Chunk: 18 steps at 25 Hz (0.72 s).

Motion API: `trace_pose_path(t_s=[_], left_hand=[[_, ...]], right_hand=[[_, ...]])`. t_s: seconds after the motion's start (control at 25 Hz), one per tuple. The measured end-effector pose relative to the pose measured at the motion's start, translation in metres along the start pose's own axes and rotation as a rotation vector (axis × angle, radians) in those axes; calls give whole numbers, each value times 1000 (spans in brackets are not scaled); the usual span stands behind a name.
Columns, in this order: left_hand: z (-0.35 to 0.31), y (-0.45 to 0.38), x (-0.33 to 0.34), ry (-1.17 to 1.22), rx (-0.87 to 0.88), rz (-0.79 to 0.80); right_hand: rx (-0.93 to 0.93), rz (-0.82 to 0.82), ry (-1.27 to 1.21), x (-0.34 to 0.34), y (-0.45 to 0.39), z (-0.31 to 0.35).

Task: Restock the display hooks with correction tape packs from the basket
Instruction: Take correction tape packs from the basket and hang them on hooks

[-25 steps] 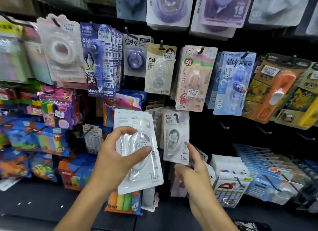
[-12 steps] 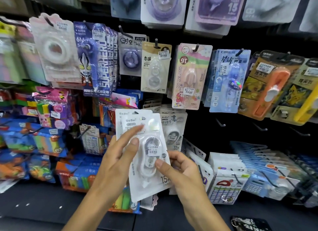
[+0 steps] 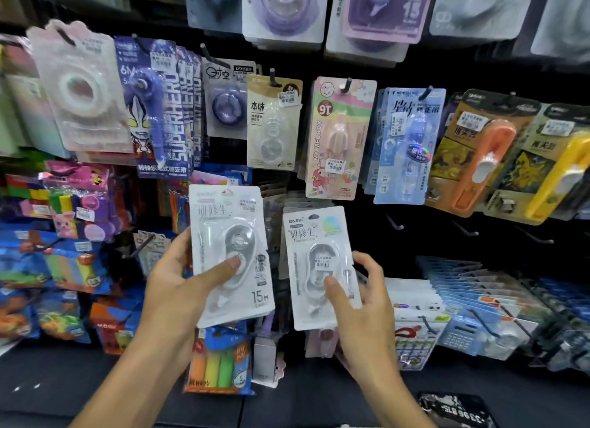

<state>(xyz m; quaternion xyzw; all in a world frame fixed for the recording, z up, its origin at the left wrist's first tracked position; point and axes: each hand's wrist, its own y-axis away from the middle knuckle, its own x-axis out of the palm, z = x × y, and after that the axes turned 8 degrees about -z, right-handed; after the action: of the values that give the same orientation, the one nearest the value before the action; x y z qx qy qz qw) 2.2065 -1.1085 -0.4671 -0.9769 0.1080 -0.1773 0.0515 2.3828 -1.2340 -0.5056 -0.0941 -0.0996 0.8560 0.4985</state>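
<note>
My left hand point(image 3: 178, 287) grips a small stack of white correction tape packs point(image 3: 228, 233), thumb pressed on the front blister marked 15m. My right hand point(image 3: 357, 303) pinches a single white correction tape pack point(image 3: 314, 236) by its lower half, thumb on the front. That pack is held upright in front of more white packs hanging on a hook point(image 3: 287, 204) in the middle row. The two packs are side by side with a narrow gap between them. No basket is in view.
Other correction tape packs hang on hooks above: a purple superhero one point(image 3: 159, 108), a beige one point(image 3: 273, 124), a pink one point(image 3: 341, 140), a blue one point(image 3: 408, 146). Bare hooks point(image 3: 396, 225) stick out at the right. Highlighters point(image 3: 220, 363) and calculators point(image 3: 463, 335) hang below.
The packs were together in front of me; my right hand has drawn one pack off the stack and moved it right toward the hook, while my left hand keeps the rest.
</note>
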Motion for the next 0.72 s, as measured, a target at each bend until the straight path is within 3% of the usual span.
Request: trace_pose_path(t_s=[0.08,0.2,0.36,0.52,0.6,0.72], left_hand=[[4,0,1,21,-24,14],[10,2,4,47,-45,27],[16,-2,10,46,-75,46],[23,-7,20,-22,-94,146],[25,-10,23,12,-160,205],[25,-14,21,82,-243,196]], right_hand=[[-64,-58,99,2,6,-6],[-2,-71,45,12,1,-5],[86,146,225,25,-18,4],[-65,318,-70,31,3,11],[-92,306,-105,33,1,6],[53,235,-283,27,-10,7]])
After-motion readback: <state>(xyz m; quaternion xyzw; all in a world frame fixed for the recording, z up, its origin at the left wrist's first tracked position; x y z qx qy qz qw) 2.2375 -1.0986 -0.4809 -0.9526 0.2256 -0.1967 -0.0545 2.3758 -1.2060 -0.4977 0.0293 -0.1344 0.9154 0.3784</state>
